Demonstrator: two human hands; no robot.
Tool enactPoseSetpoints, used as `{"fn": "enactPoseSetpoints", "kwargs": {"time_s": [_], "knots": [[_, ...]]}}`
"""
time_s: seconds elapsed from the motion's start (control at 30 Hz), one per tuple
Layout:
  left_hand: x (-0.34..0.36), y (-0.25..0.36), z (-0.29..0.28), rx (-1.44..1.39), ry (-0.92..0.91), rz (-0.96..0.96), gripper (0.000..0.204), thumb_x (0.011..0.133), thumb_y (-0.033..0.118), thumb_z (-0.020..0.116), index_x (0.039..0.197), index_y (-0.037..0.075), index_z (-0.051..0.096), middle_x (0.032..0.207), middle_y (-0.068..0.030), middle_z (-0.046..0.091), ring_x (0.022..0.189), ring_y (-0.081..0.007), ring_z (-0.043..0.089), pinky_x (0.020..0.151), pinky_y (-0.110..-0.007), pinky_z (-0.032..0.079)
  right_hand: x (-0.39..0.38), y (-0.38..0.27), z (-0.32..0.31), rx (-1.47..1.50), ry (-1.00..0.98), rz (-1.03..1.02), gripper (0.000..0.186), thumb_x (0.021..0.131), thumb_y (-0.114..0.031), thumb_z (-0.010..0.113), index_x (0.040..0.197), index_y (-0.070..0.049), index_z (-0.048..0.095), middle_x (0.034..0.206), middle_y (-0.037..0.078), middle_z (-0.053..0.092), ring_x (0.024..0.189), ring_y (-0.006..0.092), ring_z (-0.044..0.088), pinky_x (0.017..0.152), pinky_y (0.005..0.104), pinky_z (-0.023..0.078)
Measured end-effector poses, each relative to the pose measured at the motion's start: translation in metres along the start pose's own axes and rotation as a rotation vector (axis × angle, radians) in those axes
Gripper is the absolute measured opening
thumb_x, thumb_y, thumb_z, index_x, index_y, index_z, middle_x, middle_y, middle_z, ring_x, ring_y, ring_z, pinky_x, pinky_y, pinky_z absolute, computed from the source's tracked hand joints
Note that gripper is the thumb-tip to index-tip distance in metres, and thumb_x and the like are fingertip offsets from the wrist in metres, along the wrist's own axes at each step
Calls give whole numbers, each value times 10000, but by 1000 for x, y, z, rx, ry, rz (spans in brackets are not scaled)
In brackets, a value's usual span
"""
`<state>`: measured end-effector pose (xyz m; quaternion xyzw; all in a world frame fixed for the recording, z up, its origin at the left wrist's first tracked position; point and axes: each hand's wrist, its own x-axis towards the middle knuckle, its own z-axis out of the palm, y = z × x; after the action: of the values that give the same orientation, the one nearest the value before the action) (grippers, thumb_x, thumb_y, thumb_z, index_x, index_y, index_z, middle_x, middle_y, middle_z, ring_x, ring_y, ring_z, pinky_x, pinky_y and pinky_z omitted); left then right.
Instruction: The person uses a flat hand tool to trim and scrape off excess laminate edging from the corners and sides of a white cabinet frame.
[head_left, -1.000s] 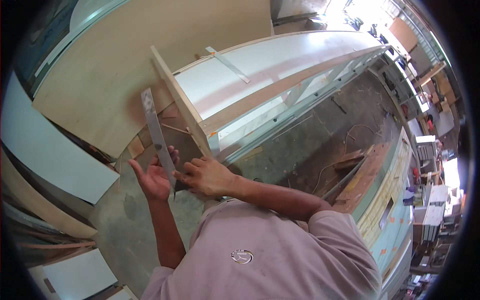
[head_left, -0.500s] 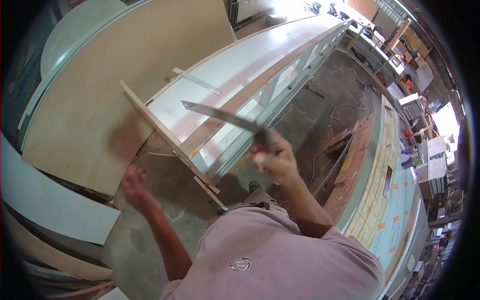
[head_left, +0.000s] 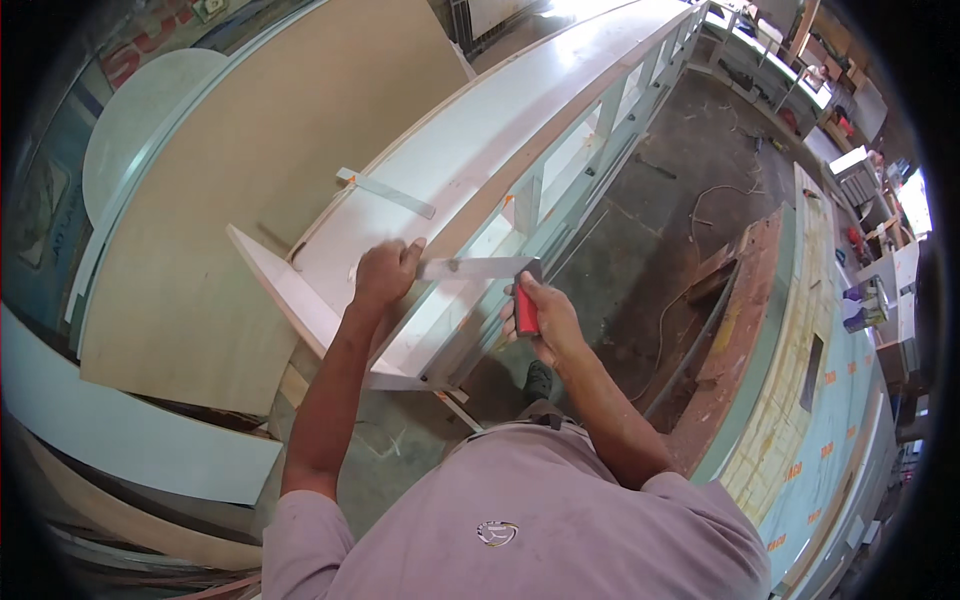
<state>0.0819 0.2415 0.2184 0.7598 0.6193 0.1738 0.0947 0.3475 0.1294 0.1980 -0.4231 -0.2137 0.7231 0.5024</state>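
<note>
My right hand (head_left: 545, 320) is wrapped round the red and black handle (head_left: 526, 308) of what looks like a handsaw; its teeth cannot be made out. The pale metal blade (head_left: 480, 268) points left across the frame's edge rail. At the blade's far end, my left hand (head_left: 388, 272) is closed with the thumb stuck out; what its fingers grip, if anything, is hidden. Beneath both hands lies the near end of a long white-topped wooden frame (head_left: 470, 130) with open bays along its side. A pale board (head_left: 285, 295) stands at that near end.
A metal strip (head_left: 390, 193) lies across the white top. To the left lean a large tan panel (head_left: 200, 250) and a white curved panel (head_left: 150, 430). A worn reddish beam (head_left: 745, 320) runs along the right. A cord (head_left: 690, 235) and a hammer-like tool (head_left: 655, 168) are on the floor.
My left hand has come up and right, from beside the frame to the blade's end. My right hand has turned the saw, its handle now upright. The pale board has shifted and tilted.
</note>
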Motion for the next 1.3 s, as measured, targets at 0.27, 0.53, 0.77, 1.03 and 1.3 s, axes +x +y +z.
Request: {"fn": "enactPoseSetpoints", "kwargs": {"time_s": [0.27,0.53,0.77,1.03,1.3], "knots": [[34,-4,12,96,20,-262,665,974,588,531,611,55,692,609,-170,647,596,-371,648,606,-473,503,71,-37,-5,-14,-90,115,347,1052,-371,539,1039,-25,565,715,114,657,494,227,633,459,338,508],[40,33,16,175,27,-276,651,968,571,553,588,54,665,574,-188,610,557,-395,618,572,-474,489,65,-48,-41,55,-132,175,353,1049,-385,548,1055,-32,546,715,107,651,497,211,628,453,343,499],[59,14,9,192,12,-354,646,970,574,565,574,74,675,522,-116,617,501,-308,629,550,-436,490,102,-47,-20,-18,-193,128,336,1063,-364,520,1062,-28,532,697,102,632,494,208,622,434,341,494],[81,23,22,178,165,-175,615,937,533,645,546,58,616,518,-179,566,489,-374,585,504,-482,447,116,-68,-31,-30,-147,82,309,1054,-354,542,1031,-46,556,673,95,625,475,202,608,426,333,477],[90,40,33,135,68,-155,674,932,594,617,538,48,605,499,-154,560,477,-350,577,518,-464,448,105,-74,-50,42,-62,93,317,1054,-350,543,1023,-36,570,678,92,626,471,201,599,424,329,478]]}}
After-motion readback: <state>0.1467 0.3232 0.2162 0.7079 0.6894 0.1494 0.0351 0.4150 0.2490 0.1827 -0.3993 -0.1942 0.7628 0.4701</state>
